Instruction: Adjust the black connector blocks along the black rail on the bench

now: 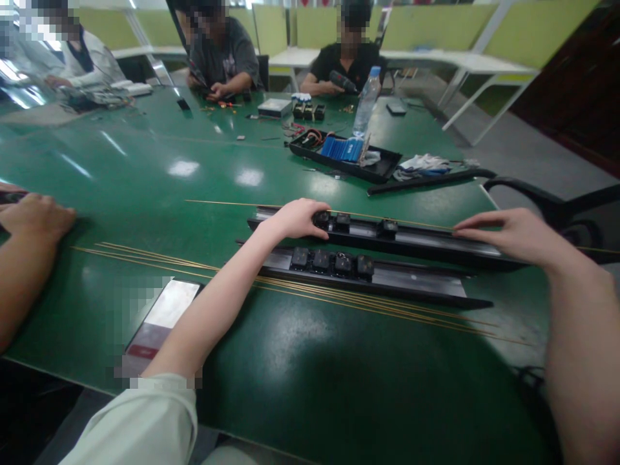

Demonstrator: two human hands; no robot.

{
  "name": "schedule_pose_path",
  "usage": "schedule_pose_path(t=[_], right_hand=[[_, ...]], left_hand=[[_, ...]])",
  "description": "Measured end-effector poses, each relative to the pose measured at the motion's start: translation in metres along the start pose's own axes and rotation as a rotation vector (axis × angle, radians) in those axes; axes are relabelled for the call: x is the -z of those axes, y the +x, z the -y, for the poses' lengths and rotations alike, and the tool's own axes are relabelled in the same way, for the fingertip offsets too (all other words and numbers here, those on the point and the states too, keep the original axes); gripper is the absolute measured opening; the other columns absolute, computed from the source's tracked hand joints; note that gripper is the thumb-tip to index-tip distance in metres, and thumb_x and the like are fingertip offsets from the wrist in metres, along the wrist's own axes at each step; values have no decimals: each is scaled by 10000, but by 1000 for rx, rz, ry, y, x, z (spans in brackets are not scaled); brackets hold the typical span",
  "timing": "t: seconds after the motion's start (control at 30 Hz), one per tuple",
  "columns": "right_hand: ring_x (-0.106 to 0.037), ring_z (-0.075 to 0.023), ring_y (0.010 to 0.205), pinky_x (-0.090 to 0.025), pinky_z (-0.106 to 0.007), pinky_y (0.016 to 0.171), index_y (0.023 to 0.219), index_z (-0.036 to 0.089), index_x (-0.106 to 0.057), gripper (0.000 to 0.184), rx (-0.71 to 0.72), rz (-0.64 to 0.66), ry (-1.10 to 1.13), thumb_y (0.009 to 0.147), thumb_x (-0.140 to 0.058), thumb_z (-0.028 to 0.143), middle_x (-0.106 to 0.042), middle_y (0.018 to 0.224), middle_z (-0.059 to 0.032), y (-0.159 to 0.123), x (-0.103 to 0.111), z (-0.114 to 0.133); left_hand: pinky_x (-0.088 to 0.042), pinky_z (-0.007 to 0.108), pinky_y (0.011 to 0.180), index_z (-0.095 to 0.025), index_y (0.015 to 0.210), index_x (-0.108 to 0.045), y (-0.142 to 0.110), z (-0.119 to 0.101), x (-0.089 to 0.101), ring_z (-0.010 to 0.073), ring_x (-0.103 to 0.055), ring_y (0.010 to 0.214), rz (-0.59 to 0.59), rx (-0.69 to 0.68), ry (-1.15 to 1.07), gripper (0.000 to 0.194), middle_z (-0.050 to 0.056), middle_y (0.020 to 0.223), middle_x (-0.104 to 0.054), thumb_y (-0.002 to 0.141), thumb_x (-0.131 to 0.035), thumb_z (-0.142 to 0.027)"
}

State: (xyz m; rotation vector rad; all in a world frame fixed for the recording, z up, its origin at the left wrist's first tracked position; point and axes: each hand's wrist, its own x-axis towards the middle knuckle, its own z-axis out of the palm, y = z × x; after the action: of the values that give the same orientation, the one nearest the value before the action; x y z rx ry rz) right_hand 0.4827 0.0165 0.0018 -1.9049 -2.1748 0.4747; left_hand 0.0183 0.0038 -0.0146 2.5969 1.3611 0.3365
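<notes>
My left hand (pixel 299 219) reaches over the far black channel (pixel 421 242), its thumb and fingers closed round a small black block (pixel 321 220) near the left end. Two more black blocks, one in the middle (pixel 388 227), sit in the same channel. At the right, my right hand (pixel 513 236) pinches a thin brass-coloured rod (pixel 232 203) that runs along the channel's far side and past my hand. Nearer to me lies a second black channel (pixel 416 278) with several black blocks (pixel 343 262) in a row.
Several thin rods (pixel 339 296) lie in front of the near channel. A phone (pixel 165 313) is by my left forearm. Further back are a black tray (pixel 372 165), a bottle (pixel 368 100) and gloves (pixel 426 166). Another person's hand (pixel 41 216) rests at left; people sit opposite.
</notes>
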Motion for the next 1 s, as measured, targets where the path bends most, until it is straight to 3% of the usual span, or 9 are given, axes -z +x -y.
schedule_pose_path(t=[0.17, 0.37, 0.67, 1.0], right_hand=[[-668, -274, 963, -465, -371, 876, 931, 257, -800, 476, -47, 10, 31, 657, -770, 646, -773, 977, -36, 2, 6, -25], [-676, -277, 936, -471, -401, 863, 903, 256, -807, 471, -120, -20, 47, 619, -801, 633, -774, 963, -56, -2, 11, -37], [-687, -280, 917, -459, -430, 830, 868, 213, -834, 534, -145, -18, 107, 548, -846, 641, -772, 992, -174, -3, 19, -53], [-689, -262, 1033, -459, -359, 943, 871, 269, -827, 248, -239, 7, 53, 661, -834, 400, -780, 1072, -80, -10, 30, -75]], left_hand=[[-498, 367, 920, -182, 1265, -662, -2, -2, 2, 298, -666, 1096, -8, 3, 1, 624, 112, 1217, -725, 752, -770, -520], [-497, 367, 926, -179, 1254, -667, -2, -3, 1, 297, -667, 1091, -12, 0, -2, 617, 114, 1214, -725, 752, -767, -524], [-497, 373, 940, -185, 1278, -654, -3, -4, 3, 293, -664, 1103, -5, 11, -13, 624, 110, 1225, -722, 758, -767, -509], [-503, 371, 933, -184, 1270, -659, -2, -2, 1, 300, -669, 1096, -12, 10, -4, 633, 114, 1213, -727, 747, -773, -522]])
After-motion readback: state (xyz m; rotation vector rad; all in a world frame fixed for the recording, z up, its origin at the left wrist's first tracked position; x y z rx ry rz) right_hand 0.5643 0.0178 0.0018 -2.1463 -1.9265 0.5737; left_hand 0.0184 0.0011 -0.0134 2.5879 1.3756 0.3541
